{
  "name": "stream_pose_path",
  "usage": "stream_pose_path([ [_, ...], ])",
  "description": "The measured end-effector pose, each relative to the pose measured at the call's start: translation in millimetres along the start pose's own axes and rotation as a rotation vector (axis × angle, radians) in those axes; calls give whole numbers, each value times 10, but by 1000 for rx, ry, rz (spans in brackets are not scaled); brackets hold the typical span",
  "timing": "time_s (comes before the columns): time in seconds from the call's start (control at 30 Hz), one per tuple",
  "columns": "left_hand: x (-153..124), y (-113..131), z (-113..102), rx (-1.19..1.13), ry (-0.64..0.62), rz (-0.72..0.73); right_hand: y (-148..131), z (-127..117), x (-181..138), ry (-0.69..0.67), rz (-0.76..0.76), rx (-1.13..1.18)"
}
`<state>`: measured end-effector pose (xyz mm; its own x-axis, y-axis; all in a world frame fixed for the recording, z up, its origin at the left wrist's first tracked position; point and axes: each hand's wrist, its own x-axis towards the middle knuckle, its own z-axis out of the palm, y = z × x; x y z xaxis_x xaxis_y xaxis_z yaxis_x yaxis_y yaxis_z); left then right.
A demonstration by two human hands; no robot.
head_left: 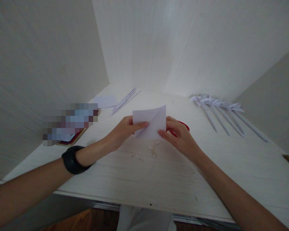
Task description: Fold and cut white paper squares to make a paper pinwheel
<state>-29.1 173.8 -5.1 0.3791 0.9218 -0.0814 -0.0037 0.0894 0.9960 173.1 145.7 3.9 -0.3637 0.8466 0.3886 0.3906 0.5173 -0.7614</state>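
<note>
Paper [150, 123] is up off the table [159, 183], held between your two hands at mid-desk. Your left hand [125, 130] pinches its left edge, thumb across the front, fingers closed behind. Your right hand [179, 136] pinches the lower right edge the same way, thumb in front. The sheet is white with a diagonal crease, its top right corner curling up. A red thing [184, 125] lies on the table just behind your right hand, mostly hidden; can't tell what it is. Scraps [154, 149] lie on the table just below the paper. There's a black band [73, 159] on your left wrist. Thin white sticks [125, 101] lie at the back left, a small sheet [106, 101] beside them. Pinwheels [219, 110] lie in a row at the back right, well apart from your hands.
</note>
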Motion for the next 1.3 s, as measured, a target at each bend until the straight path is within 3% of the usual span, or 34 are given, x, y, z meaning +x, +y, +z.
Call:
stream_pose_path([
  [0.27,-60,55,63,-64,-4,-1,69,23,-12,41,52,17],
  [0.43,-102,48,108,-18,-55,-14,35,68,-41,20,81,170],
  [0.6,-113,35,127,41,-68,-19,-22,78,-45,88,81,45],
  [0.87,-93,4,115,-40,-95,-85,-118,79,-61,186,-151,-347],
  [1.07,-105,48,127,-97,-143,-81,-164,76,-59,179,-284,-419],
  [1.3,-126,80,146,-146,-121,-104,-198,71,-72,166,-267,-370],
])
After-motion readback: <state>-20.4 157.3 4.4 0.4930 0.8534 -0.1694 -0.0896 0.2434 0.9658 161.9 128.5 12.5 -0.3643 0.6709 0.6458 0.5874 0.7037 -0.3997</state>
